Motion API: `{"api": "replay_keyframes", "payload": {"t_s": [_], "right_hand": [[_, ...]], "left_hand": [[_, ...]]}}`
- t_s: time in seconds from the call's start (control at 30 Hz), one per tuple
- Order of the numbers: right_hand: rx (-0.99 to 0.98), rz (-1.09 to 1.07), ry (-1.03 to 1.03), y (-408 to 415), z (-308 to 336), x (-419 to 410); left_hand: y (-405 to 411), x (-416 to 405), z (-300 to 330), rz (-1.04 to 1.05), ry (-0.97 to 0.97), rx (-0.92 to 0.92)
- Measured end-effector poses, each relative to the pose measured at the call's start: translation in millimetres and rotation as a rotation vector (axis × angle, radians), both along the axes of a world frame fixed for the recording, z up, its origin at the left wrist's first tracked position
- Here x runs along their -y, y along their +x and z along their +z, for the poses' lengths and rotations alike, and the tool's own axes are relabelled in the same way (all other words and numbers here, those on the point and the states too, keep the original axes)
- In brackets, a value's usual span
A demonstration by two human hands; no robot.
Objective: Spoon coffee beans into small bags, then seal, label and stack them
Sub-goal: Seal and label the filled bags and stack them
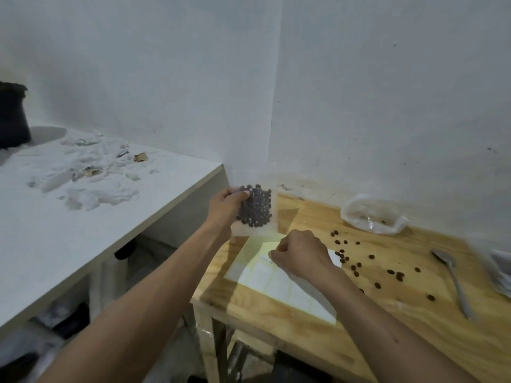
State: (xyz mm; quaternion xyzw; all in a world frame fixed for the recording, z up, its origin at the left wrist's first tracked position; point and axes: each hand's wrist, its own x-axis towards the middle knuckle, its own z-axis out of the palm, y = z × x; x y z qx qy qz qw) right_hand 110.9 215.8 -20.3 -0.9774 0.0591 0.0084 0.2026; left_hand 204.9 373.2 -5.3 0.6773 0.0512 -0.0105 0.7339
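Holding the filled small bag (253, 210) upright above the far left corner of the wooden table (373, 335), the left hand (225, 207) pinches it by one side only, so beans could spill if the seal is incomplete, which cannot be confirmed. The right hand (300, 254) is curled, fingertips picking at a label on the label sheet (279, 283) near the table's left edge; the unweighted sheet may lift or the label tear. Loose coffee beans (370, 268) lying beside the sheet could catch on the adhesive.
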Motion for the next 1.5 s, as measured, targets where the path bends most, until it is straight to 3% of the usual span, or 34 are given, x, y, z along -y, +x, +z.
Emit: {"api": "replay_keyframes", "payload": {"t_s": [0.37, 0.5, 0.6, 0.67, 0.93, 1.33, 1.5], "right_hand": [[-0.055, 0.006, 0.077, 0, -5, -10], [-0.059, 0.088, 0.299, -3, 6, -2], [0.115, 0.065, 0.544, -2, 26, 8], [0.263, 0.036, 0.595, 2, 40, 15], [0.533, -0.039, 0.555, 18, 66, 42], [0.57, -0.142, 0.502, 9, 62, 54], [0.548, -0.318, 0.451, 6, 60, 56]], "left_hand": [[-17, -3, 4, 0.006, 0.026, 0.053], [-16, -4, 4, 0.017, 0.031, 0.069], [-16, 1, 5, -0.033, 0.057, 0.112], [-20, 10, 6, -0.078, 0.056, 0.134], [-34, 50, 13, -0.175, -0.027, 0.144], [-47, 69, 19, -0.225, -0.007, 0.176], [-48, 74, 20, -0.202, -0.011, 0.204]]}}
